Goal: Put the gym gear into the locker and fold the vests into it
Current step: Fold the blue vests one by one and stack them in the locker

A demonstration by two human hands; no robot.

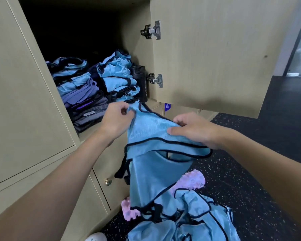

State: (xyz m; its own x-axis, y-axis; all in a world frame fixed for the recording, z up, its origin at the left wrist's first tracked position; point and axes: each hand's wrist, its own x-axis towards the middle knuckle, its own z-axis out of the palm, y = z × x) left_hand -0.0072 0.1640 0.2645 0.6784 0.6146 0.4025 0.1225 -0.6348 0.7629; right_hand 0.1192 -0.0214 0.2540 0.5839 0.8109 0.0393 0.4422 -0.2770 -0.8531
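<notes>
Task looked partly done. The beige wooden locker (87,131), at 11 o'clock in the head view, held two stacks of folded blue vests (118,73) over darker folded garments. A black sport bottle (140,80) stood just beside them at their 3 o'clock. Left to do, by my read: a heap of loose blue vests (189,223) at 6 o'clock on the dark speckled floor (250,188), and a pink ridged foam roller (193,180) partly under it.

One light-blue mesh vest with black trim (151,134) hung mid-frame in front of the locker, apparently mid-fold. Left hand (115,119) was at its 10 o'clock corner, fingers (124,107) curled and pinching the top edge. Right hand (193,129) was at its 2 o'clock, thumb and fingers (179,120) clamped on the fabric. Both forearms reached forward, the hands apart across the cloth.
</notes>
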